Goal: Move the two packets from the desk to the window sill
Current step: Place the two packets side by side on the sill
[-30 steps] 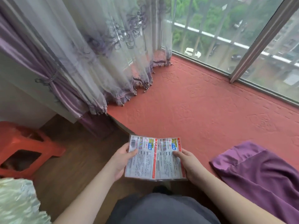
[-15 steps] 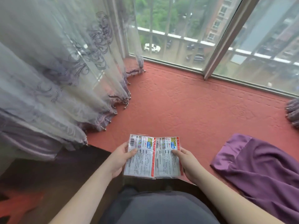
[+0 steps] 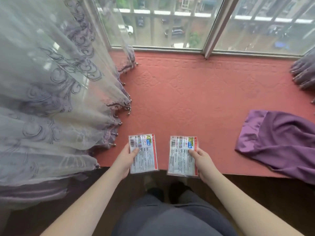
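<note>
Two flat packets with white printed backs and red edges hang over the near edge of the window sill (image 3: pixel 196 99), which is covered by a red embossed mat. My left hand (image 3: pixel 125 159) grips the left packet (image 3: pixel 144 155) by its left side, thumb on top. My right hand (image 3: pixel 203 163) grips the right packet (image 3: pixel 181 159) by its right side. The packets are apart, with a gap between them. Whether they touch the sill I cannot tell.
A sheer grey curtain with purple swirls and beaded hem (image 3: pixel 59 99) drapes over the sill's left part. A purple cloth (image 3: pixel 276 142) lies on the sill at right. The window glass and frame (image 3: pixel 209 40) bound the far side. Dark floor and my legs are below.
The packets were held side by side, touching; now my hands have drawn them apart, one in each. My view has swung to face the window squarely, closer to the sill.
</note>
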